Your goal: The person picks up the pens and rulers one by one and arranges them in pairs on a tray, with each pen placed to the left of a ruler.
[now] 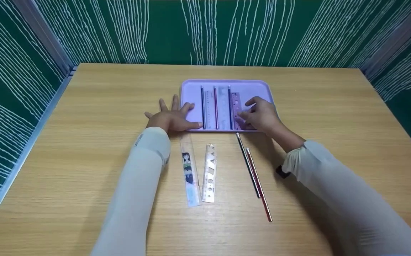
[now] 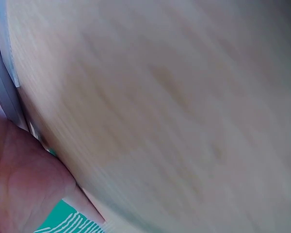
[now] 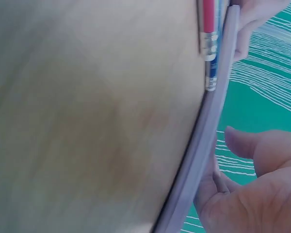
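A lilac tray [image 1: 191,89] lies on the table, holding a row of upright-laid pencils and rulers. My left hand [image 1: 172,117] is spread at the tray's left side, its thumb over the near-left corner. Over the tray's right part, my right hand [image 1: 262,115] has bent fingers, with fingertips right at the pink ruler [image 1: 236,103]. Left of that ruler lie a dark pencil [image 1: 230,106], a wide clear ruler [image 1: 223,103], a red pencil [image 1: 215,106], a narrow clear ruler [image 1: 209,108] and another dark pencil [image 1: 203,106]. The right wrist view shows the right thumb extended.
In front of the tray lie a clear ruler with cartoon figures [image 1: 187,170] and a stencil ruler [image 1: 209,174]. To their right, a dark pencil [image 1: 248,165] and a red pencil [image 1: 260,188] lie close together. A green, white-streaked wall [image 1: 166,32] stands behind the wooden table [image 1: 120,85].
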`<state>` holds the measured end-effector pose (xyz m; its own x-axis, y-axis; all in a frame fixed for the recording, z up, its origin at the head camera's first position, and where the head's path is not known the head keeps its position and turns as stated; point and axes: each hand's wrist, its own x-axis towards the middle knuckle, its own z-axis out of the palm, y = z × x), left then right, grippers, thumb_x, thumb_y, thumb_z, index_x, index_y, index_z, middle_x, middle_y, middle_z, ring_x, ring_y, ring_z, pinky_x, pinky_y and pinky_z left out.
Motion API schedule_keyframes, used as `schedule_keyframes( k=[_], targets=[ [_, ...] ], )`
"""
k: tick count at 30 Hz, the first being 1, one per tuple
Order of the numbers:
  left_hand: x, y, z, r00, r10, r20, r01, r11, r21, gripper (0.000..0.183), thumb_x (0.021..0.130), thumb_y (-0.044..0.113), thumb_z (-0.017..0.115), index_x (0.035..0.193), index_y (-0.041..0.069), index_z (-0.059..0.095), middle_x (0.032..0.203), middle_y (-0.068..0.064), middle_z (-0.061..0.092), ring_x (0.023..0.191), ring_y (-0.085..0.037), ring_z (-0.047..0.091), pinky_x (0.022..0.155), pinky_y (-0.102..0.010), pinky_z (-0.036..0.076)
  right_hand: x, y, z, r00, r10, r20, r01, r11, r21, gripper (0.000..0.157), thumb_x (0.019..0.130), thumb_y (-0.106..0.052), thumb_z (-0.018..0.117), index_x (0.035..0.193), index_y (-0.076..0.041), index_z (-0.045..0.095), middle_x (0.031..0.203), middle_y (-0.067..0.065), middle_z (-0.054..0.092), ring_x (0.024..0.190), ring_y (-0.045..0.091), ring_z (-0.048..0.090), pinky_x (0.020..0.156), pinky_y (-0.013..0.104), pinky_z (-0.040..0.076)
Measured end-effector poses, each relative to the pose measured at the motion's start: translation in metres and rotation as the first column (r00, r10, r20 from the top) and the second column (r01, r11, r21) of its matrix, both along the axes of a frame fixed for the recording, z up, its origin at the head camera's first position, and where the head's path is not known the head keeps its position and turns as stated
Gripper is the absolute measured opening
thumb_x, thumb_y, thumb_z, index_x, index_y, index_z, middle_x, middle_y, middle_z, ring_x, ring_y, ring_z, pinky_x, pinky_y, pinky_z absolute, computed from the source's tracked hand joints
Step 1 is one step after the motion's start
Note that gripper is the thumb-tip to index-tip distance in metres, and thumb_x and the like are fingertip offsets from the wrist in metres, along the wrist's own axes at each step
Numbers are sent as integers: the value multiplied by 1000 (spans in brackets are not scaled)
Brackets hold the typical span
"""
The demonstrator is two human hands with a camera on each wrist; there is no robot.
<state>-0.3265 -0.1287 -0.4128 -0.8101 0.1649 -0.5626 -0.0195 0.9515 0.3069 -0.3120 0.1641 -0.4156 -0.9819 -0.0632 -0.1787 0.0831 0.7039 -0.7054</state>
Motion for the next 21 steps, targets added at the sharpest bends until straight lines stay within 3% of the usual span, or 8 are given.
schedule_keyframes(
  k=[10,16,21],
  targets=[
    [-2,0,-1,1000,-6,13,6,1000,-8,104,79,90,51,160,52,-3,166,2,-36,147,-46,-36,101,-89,-13,17,7,13,995,-48,88,66,975,-213,41,102,-32,63,131,-5,52,109,14,57,87,21,68,76,33,64],
    [-1,0,0,1000,-5,11,5,1000,-9,104,79,89,51,160,52,-3,166,2,-36,147,-46,-36,102,-89,-13,32,13,14,996,-26,81,48,958,-281,41,106,-39,55,128,-5,52,114,20,61,82,22,69,74,38,65],
    [-1,0,0,1000,-10,3,10,1000,1,104,79,89,52,160,52,-1,166,1,-35,148,-46,-35,102,-89,-13,48,19,10,997,5,80,22,944,-330,50,106,-41,53,128,3,50,107,26,63,72,24,73,70,46,65]
  ],
)
